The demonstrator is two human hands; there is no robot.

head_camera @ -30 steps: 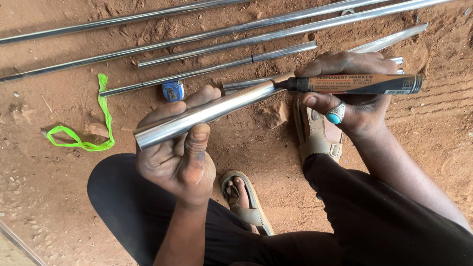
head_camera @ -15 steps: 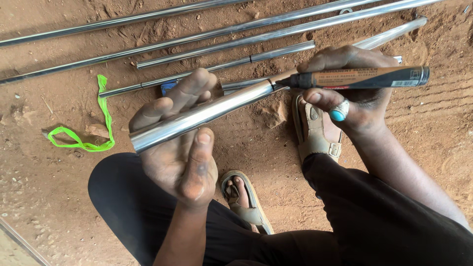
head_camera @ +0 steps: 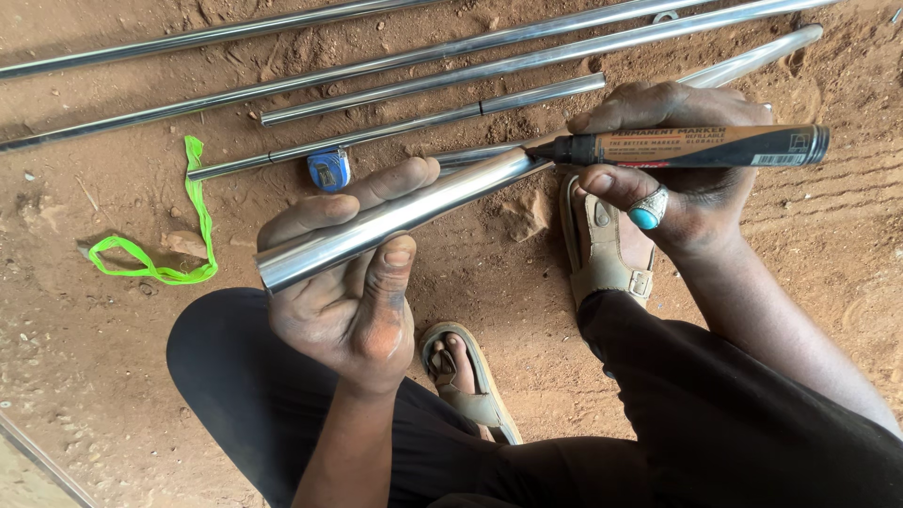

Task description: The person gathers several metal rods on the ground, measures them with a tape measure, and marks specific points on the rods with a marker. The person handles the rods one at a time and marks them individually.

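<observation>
My left hand (head_camera: pixel 353 282) grips a short shiny metal pipe (head_camera: pixel 442 198), thumb on top and fingers under it; the pipe slants up to the right. My right hand (head_camera: pixel 682 179), with a blue-stone ring, holds a thick marker pen (head_camera: pixel 696 146) level. The marker's tip touches the far end of the pipe near the middle of the view. Both hands are above my knees and sandalled feet.
Several long metal pipes (head_camera: pixel 451 71) lie side by side on the red dirt ground (head_camera: pixel 113 376) at the top. A small blue tape measure (head_camera: pixel 328 169) sits beside them. A bright green strap (head_camera: pixel 179 245) lies at the left. My sandals (head_camera: pixel 602 254) are under the hands.
My left hand has shifted its hold on the pipe, with the fingers stretched along it and the thumb on top. The marker stays at the pipe's end.
</observation>
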